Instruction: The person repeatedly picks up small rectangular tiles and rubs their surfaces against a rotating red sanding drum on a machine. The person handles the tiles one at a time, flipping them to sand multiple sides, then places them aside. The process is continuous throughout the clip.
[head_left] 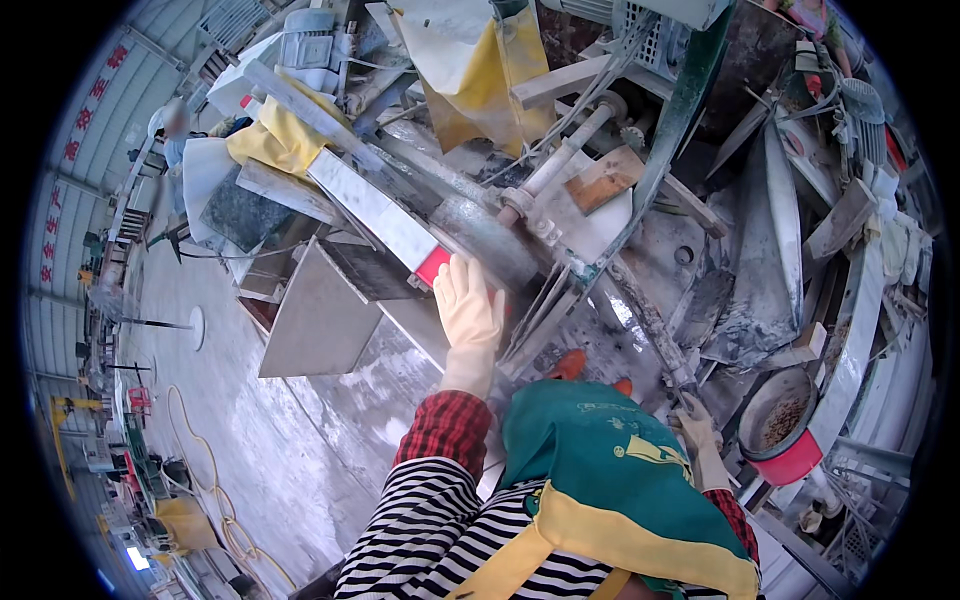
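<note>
My left hand, in a cream rubber glove, lies with fingers stretched out at the red end of a long white bar-shaped piece. Just beyond it is a large grey wheel on a metal shaft. My right hand, gloved alike, is low at my right side. Its fingers appear curled round the lower end of a long, dirty metal bar; the grip is partly hidden.
A flat grey panel juts out on the left. At right stands a round pan of brown bits, near a big grey metal chute. Yellow sheeting drapes the machine. A yellow hose crosses the floor. Another person is far left.
</note>
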